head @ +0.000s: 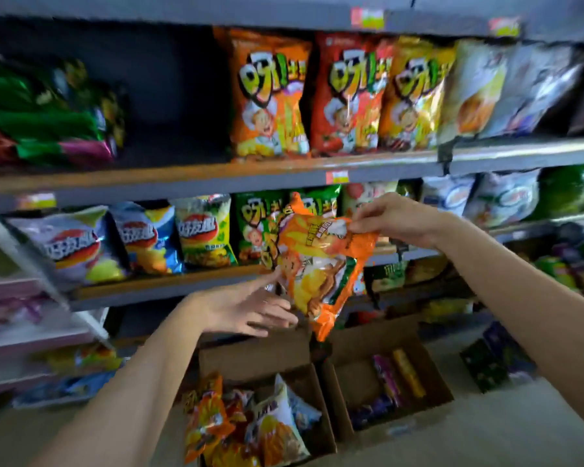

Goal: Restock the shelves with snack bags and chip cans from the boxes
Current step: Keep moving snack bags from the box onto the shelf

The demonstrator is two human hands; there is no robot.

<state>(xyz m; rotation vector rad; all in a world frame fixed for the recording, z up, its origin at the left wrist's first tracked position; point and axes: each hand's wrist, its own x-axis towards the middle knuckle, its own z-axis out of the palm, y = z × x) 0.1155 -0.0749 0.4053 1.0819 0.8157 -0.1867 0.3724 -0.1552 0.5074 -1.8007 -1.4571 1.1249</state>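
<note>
An orange snack bag hangs in front of the middle shelf, tilted, upside down. My right hand pinches its upper right edge. My left hand is at its lower left side, fingers spread and touching the bag. Below, a cardboard box holds several orange and white snack bags. A second box to its right holds purple and yellow packs. On the upper shelf stands a matching orange bag, with bare shelf to its left.
Red and yellow bags stand right of the orange one. Green bags lie at the upper left. The middle shelf carries a row of chip bags. A pink shelf unit is at the left. Loose packs lie on the floor at right.
</note>
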